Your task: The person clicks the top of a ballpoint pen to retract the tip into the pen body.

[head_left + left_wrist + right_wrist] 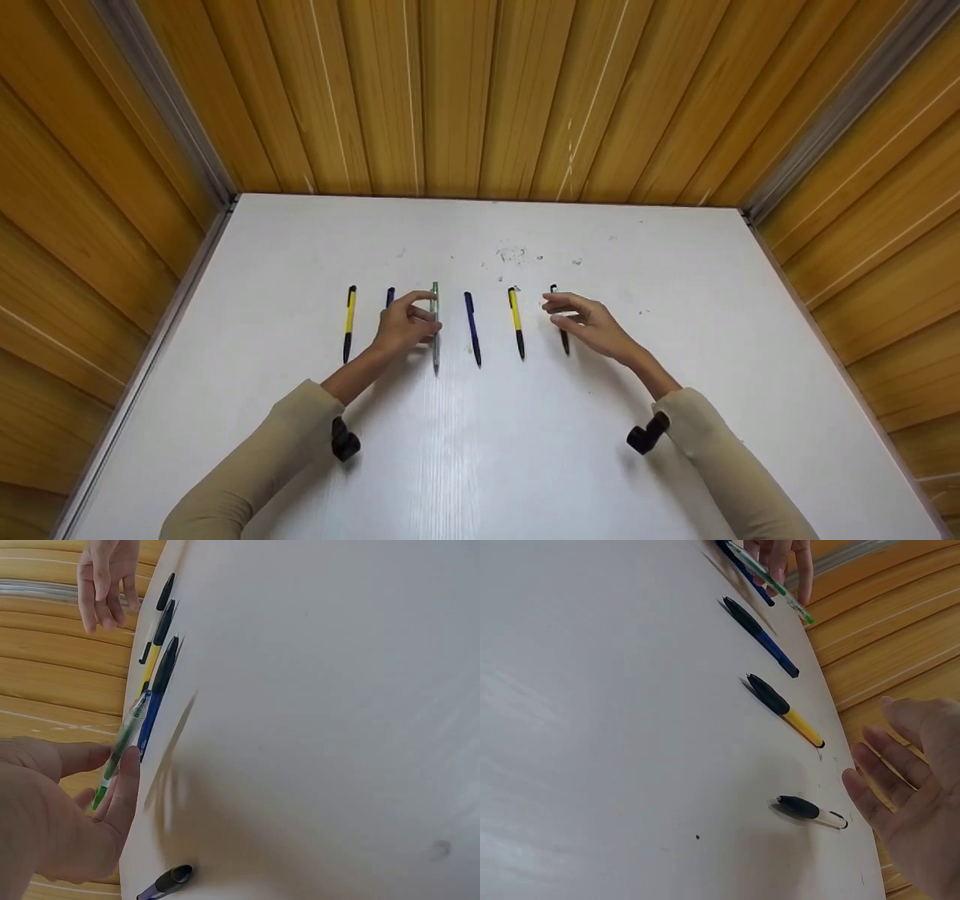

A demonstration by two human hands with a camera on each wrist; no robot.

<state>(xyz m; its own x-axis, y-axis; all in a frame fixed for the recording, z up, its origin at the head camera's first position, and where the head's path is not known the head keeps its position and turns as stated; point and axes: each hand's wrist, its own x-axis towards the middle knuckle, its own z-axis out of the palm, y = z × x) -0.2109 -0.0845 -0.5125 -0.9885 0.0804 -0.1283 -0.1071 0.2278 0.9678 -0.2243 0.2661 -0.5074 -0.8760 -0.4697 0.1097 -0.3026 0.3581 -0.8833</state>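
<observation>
My left hand [405, 324] pinches a clear green pen [436, 355] between thumb and fingers. In the left wrist view this green pen [136, 714] is tilted and held off the table, apart from its shadow. My right hand [598, 328] hovers by a white pen with a black grip [565, 342], partly covering it in the head view. From the right wrist view, that white pen [810, 811] lies on the table, apart from the loosely spread fingers. Between the hands lie a blue pen [472, 330] and a yellow pen [517, 321].
Left of my left hand lie another yellow pen [350, 315] and a second blue pen [390, 295], partly hidden by the hand. All rest on a white table [480, 465] with dark specks [513, 256] toward the back. Wood-patterned walls [450, 97] border it.
</observation>
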